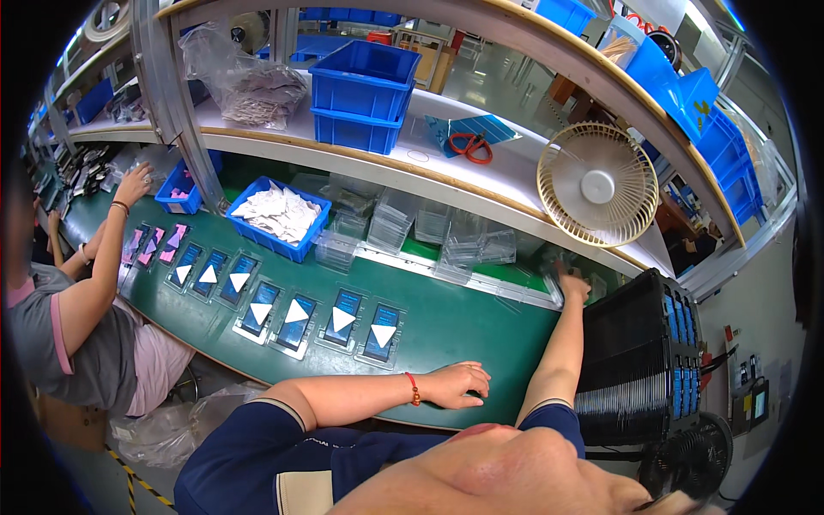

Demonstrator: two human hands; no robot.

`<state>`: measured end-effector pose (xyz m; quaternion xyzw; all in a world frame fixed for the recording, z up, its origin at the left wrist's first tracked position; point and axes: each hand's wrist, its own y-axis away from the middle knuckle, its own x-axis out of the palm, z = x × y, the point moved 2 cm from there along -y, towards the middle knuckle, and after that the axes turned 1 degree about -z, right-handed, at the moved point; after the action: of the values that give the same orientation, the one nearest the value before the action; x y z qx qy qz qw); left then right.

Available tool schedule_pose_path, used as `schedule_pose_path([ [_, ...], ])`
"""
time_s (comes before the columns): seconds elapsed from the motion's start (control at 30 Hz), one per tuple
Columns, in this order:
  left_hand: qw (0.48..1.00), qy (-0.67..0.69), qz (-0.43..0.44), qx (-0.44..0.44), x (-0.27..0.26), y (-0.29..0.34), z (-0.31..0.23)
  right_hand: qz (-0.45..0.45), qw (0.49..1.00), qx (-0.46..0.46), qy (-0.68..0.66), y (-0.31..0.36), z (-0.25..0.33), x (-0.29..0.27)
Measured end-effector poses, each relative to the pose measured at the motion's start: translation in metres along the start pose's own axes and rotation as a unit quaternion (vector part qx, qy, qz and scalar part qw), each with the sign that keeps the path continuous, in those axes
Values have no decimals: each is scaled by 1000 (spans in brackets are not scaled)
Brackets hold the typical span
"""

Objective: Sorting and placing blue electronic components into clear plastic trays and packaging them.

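Observation:
My left hand lies on the green tabletop near its front edge, fingers loosely spread, nothing held. At the back right, my right hand is closed on a clear plastic tray, partly blurred; its fingertips are hard to see. Left of it, stacks of clear trays line the back of the table. A row of dark flat phones in clear trays runs leftward from the front middle, each with a white triangular piece on it. Farther left, several carry pink pieces.
A blue bin of white pieces stands behind the row. Black slotted racks border the right end. Above, a shelf holds blue bins, red-handled scissors and a fan. On the left, a co-worker's arm reaches over the table.

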<state>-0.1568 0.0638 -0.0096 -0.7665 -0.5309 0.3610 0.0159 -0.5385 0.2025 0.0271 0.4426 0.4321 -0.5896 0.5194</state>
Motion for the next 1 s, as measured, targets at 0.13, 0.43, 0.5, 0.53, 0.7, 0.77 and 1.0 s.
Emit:
schedule_pose_path([
  [0.13,1000,3,5,-1,1,2,-1,-25,999,4,-22,53,15,-14],
  [0.43,1000,-6,3,17,5,0,-6,-29,999,-8,-28,116,35,-11],
  [0.5,1000,1,14,9,-1,-1,-2,-5,999,-32,-18,123,51,-11],
  [0.53,1000,-4,7,-2,-3,0,0,27,998,-51,-10,128,64,-15],
  [0.7,1000,-14,-9,-11,-5,0,-2,-57,997,-40,-22,114,62,-19],
  [0.77,1000,-9,-12,-26,-6,-1,-1,-193,978,-28,-72,93,50,-12],
  [1.0,999,7,-29,-11,-8,6,-1,-301,947,52,98,2,11,-2],
])
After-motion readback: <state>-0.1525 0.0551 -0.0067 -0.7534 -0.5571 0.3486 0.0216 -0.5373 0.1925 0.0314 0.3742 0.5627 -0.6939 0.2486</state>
